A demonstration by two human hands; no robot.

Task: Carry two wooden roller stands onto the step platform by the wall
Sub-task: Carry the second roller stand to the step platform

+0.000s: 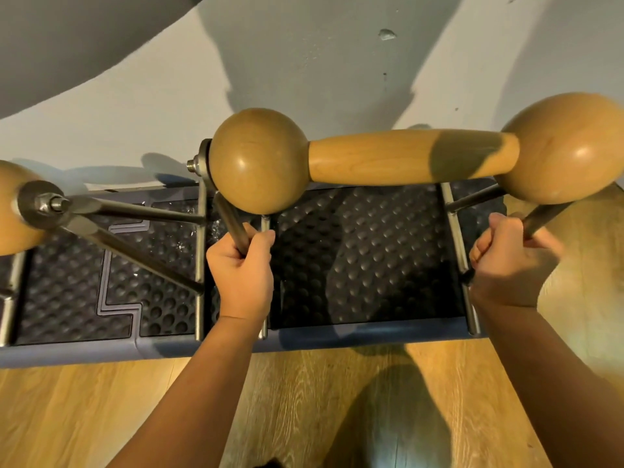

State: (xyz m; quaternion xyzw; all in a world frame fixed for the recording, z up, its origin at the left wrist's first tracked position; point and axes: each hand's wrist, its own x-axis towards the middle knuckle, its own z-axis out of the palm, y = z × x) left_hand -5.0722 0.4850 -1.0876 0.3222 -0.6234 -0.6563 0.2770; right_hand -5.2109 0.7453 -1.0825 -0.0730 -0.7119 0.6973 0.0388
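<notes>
Roller stand [405,157] in both hands [241,265]

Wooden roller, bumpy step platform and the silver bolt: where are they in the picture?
wooden roller [405,157], head view, on the middle of its thin bar.
step platform [364,265], head view, on its dimpled black top.
silver bolt [193,164], head view, on its threaded end.

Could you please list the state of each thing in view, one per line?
Left hand: grips a slanted metal leg of the right stand.
Right hand: grips the opposite metal leg.
Right wooden dumbbell-shaped roller stand: upright over the platform, held by both hands.
Left wooden roller stand: upright on the platform, untouched, partly out of frame.
Blue-edged black studded step platform: flat on the floor against the wall.
</notes>
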